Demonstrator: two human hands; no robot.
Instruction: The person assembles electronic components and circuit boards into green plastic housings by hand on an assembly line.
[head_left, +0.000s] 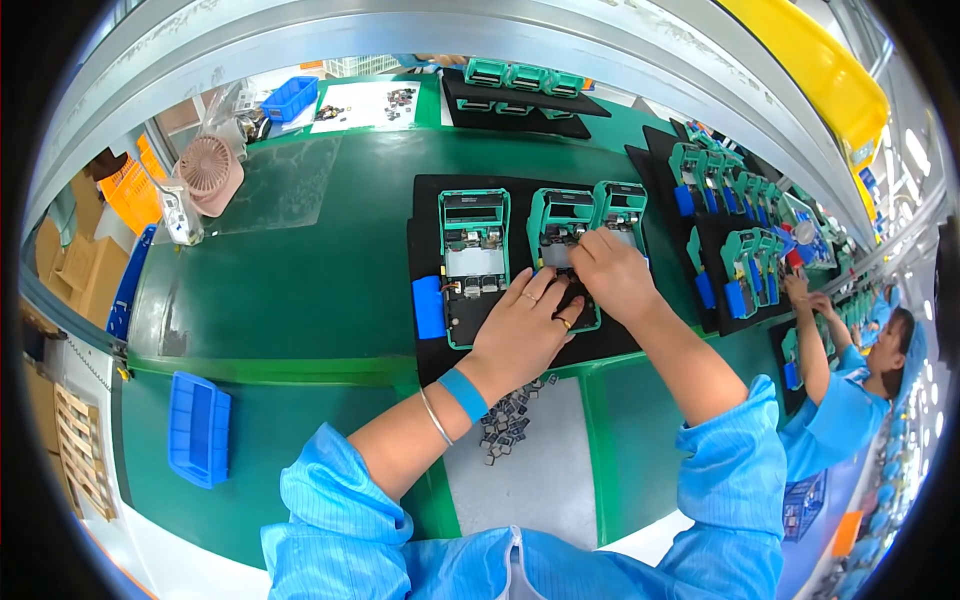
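Three green device housings with circuit boards inside lie on a black foam board (425,200) in front of me. Both my hands work at the middle housing (563,205). My left hand (525,325) rests over its lower half, fingers bent and gripping it. From the right, my right hand (612,275) reaches in with its fingertips pinched together at the circuit board; what they hold is hidden. To the left is an untouched housing (475,200) with a blue battery-like block (429,307) beside it. The third housing (622,192) stands partly behind my right hand.
Small square parts (505,425) lie in a pile on a grey mat (530,490) below my wrists. A blue tray (199,430) sits at left, a pink fan (208,170) farther back. More housings (750,265) fill boards at right, where a co-worker's hands (805,295) are busy.
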